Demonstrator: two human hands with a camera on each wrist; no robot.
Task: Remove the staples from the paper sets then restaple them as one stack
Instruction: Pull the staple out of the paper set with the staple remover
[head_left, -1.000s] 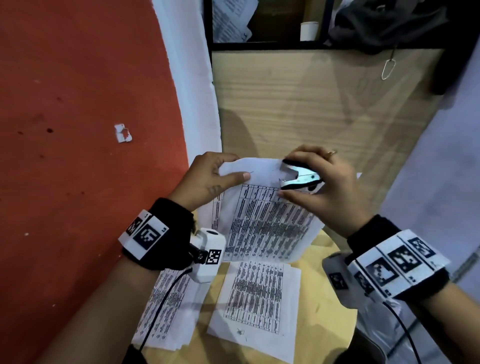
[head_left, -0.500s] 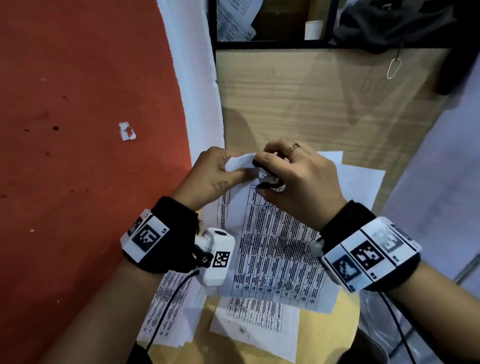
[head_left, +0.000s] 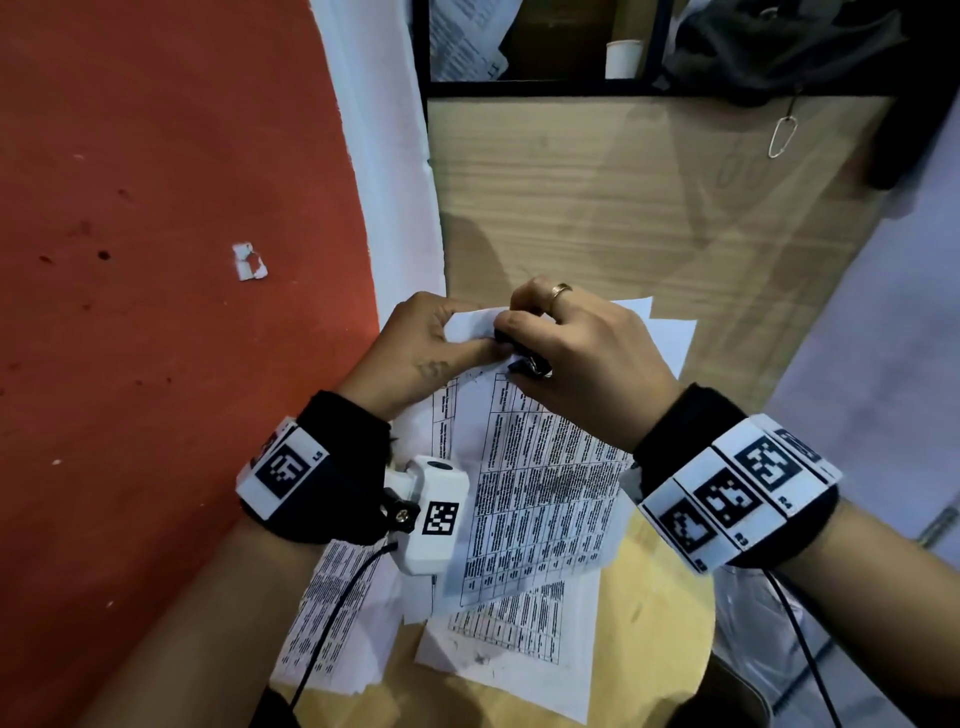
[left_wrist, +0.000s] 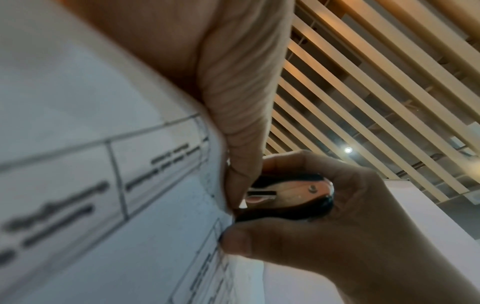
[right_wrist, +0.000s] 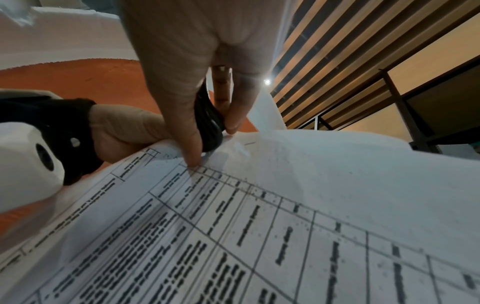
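— Where was the paper set, and who had it?

— The printed paper set (head_left: 540, 478) was lifted off the round wooden table (head_left: 660, 613). The left hand (head_left: 423, 348) pinched its upper corner, thumb on the printed face and fingers curled behind the sheet.

— And the right hand?

— The right hand (head_left: 592, 353) was clamped around a black staple remover (head_left: 530, 364), thumb below and fingers above, with the tool's tip pressed against that same corner beside the left thumb. In the left wrist view the staple remover's (left_wrist: 288, 195) metal side plate and rivet showed between the right hand's fingers (left_wrist: 306, 162) and thumb.

— Could you see the staple itself?

— Not at the tool; the tip was hidden behind the left thumb. A short dark line, perhaps a staple, showed on the page just beside the tool in the right wrist view, too small to be sure.

— What lay beneath?

— Two more printed paper sets: one (head_left: 514, 639) flat on the table under the held set, another (head_left: 332, 623) at the table's left edge, under the left wrist. A gold ring (head_left: 560, 294) sat on a right-hand finger.
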